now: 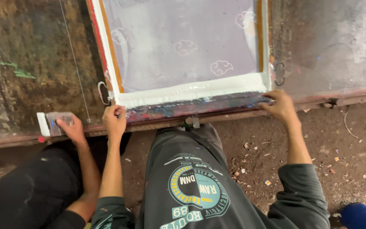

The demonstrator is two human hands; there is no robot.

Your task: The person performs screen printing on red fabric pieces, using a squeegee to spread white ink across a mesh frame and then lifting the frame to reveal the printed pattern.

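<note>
The person's left hand is curled tight over the near left corner of a screen-printing frame, and the right hand grips the near right end of the squeegee, a long bar caked in dried colours that lies along the frame's near edge. The frame lies flat on the long printing table. A thick band of white ink sits gathered just beyond the squeegee at the near end of the mesh, so the stroke looks finished, with the ink drawn all the way toward the body. Faint cloud outlines (at least 4) show through the mesh. Lifting the frame seems not yet done. A co-worker's hand rests on a small scraper block at the table edge, just left.
</note>
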